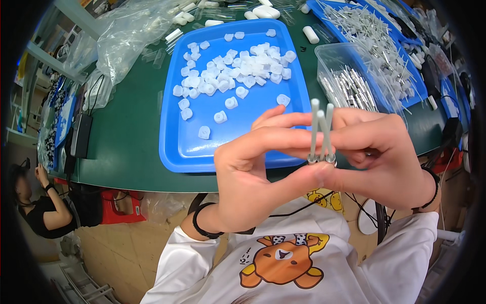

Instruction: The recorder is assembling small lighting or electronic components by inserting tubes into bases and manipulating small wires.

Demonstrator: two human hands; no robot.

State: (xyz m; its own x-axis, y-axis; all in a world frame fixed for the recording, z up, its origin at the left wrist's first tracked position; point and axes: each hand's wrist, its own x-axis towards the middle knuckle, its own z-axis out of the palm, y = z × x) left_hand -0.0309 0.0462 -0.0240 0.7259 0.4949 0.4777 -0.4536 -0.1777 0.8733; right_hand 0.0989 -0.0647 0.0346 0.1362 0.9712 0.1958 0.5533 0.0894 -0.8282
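In front of my chest, both hands pinch a small bunch of thin pale rods with metal collars (pixel 322 133). They stand upright, some leaning across each other, and my fingertips hide their lower ends. My left hand (pixel 248 167) closes on them from the left, thumb below and fingers curled behind. From the other side my right hand (pixel 387 152) grips the same rods, and the two thumbs meet. Just beyond my left hand, a blue tray (pixel 169 147) holds many small translucent white plastic caps (pixel 220 117), mostly heaped toward its far half.
A clear plastic bin (pixel 324 53) of metal-tipped rods stands right of the tray. Behind it, a blue tray (pixel 418 91) is heaped with thin clear parts. Plastic bags (pixel 126 38) and white cylinders (pixel 310 34) lie on the green table (pixel 126 137). Another person (pixel 48 213) sits at far left.
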